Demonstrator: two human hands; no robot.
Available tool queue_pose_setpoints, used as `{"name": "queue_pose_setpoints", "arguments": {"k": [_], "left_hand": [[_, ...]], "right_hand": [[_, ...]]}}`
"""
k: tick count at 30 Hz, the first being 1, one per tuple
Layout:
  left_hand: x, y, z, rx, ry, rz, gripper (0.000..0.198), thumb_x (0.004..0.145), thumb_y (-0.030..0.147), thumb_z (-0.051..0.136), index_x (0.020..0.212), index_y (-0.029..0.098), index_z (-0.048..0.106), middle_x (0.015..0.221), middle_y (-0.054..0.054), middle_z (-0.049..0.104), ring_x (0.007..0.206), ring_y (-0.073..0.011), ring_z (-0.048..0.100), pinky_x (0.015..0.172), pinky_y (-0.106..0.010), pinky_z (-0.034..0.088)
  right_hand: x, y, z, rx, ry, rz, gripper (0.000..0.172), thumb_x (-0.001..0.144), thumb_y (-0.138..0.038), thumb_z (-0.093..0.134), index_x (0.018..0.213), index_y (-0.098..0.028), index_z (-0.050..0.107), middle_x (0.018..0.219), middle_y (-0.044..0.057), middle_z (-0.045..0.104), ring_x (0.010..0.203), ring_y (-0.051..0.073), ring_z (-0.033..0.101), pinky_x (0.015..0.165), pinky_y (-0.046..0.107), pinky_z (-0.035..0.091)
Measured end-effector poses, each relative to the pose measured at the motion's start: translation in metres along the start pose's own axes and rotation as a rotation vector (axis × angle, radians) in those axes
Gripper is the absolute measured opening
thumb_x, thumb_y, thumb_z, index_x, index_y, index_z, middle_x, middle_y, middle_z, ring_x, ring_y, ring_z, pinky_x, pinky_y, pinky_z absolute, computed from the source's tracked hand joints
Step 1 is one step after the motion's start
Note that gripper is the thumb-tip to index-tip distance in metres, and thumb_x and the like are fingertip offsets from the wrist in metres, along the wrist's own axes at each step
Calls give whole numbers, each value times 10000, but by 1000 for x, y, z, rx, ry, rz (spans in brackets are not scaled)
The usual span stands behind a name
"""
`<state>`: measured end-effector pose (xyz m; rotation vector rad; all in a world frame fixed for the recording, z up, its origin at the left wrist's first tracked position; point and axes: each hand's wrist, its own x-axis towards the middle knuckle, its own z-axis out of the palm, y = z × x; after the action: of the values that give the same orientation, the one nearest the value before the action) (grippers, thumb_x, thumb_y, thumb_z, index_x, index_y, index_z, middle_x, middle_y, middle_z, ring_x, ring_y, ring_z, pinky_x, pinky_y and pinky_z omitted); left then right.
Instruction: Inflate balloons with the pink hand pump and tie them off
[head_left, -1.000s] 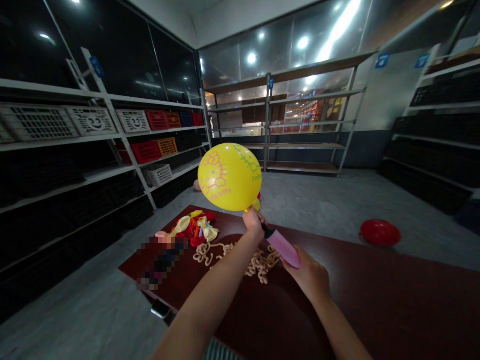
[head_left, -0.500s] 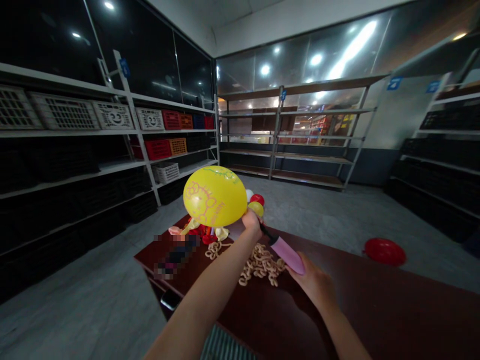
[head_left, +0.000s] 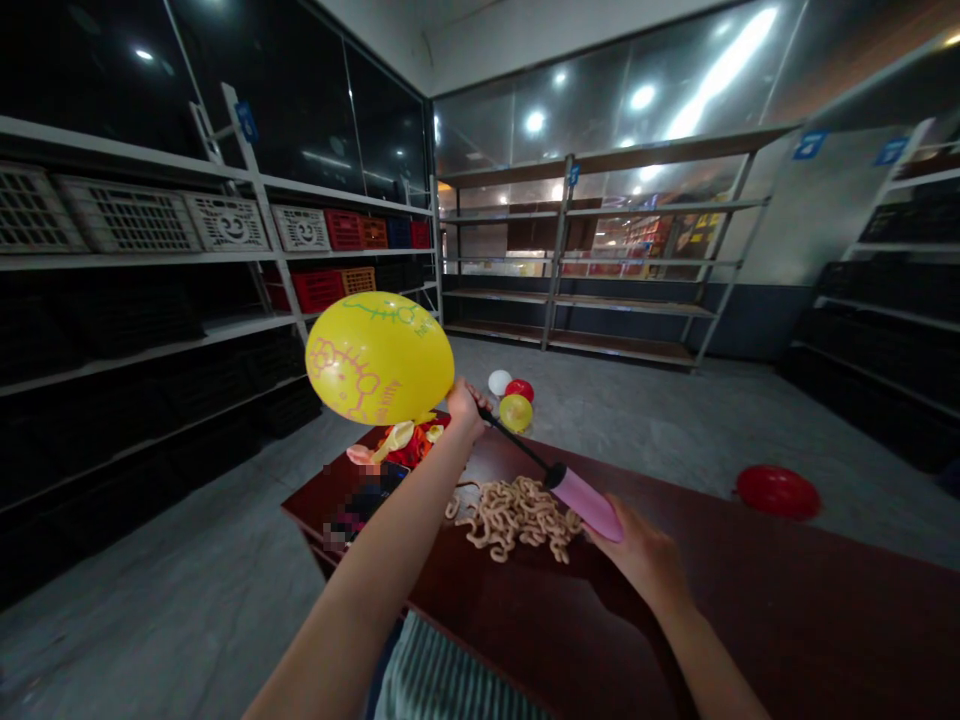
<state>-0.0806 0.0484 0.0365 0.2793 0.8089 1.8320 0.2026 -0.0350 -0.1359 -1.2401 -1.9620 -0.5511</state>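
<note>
My left hand (head_left: 466, 408) is closed around the neck of a big yellow balloon (head_left: 379, 360), where the tip of the pump goes in. The balloon is inflated and carries pink and green line drawings. A balloon pump (head_left: 585, 500) with a pink barrel and a thin black rod slants down to the right. My right hand (head_left: 637, 550) is wrapped round the barrel's lower end. Between barrel and left hand a long stretch of black rod shows. Under the pump, a heap of beige curly strips (head_left: 517, 515) lies on the dark brown table (head_left: 735, 610).
Uninflated balloons (head_left: 409, 437) and a blurred dark object (head_left: 367, 505) lie at the table's left end. White (head_left: 500, 382), red (head_left: 520, 391) and yellow (head_left: 516, 413) balloons rest beyond it. Another red balloon (head_left: 778, 491) is on the floor at right. Shelves with crates (head_left: 124, 215) line the left wall.
My left hand and the yellow balloon have moved left and up, away from the pink barrel. More of the black rod shows now. My right hand still grips the barrel.
</note>
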Motion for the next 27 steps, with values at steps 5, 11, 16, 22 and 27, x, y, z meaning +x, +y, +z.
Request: {"name": "queue_pose_setpoints", "arguments": {"k": [5,11,16,22,27], "left_hand": [[-9,2,22,17,-102,59,425,955,301,439,583,202,257,436,77,235,306,-67,251,370,-213,238],[-24,-29,54,56,-182,76,419,939,258,437,556,201,278,406,69,248,289,-73,259,346,-216,226],[-36,-77,64,104,-201,36,424,931,236,436,535,206,288,378,63,256,274,-73,262,326,-212,227],[-49,-132,61,132,-172,-45,391,909,228,451,544,211,312,365,60,269,258,-79,264,311,-208,213],[-41,-136,53,115,-149,-59,359,883,227,464,557,211,313,383,66,270,274,-78,260,323,-208,217]], "right_hand": [[0,-1,-1,31,37,43,385,868,-455,578,1123,-174,642,936,75,753,717,210,714,631,294,513],[-1,2,-2,46,62,94,386,882,-480,561,1082,-158,634,891,70,748,663,210,706,594,299,498],[1,2,0,58,94,139,386,881,-479,564,1076,-153,631,879,67,747,660,204,706,593,289,489],[0,2,-1,40,74,229,384,874,-492,565,1084,-177,628,863,45,748,654,204,705,568,288,471],[2,1,-2,23,62,243,397,863,-515,572,1082,-191,641,851,34,750,639,202,699,548,288,449]]}}
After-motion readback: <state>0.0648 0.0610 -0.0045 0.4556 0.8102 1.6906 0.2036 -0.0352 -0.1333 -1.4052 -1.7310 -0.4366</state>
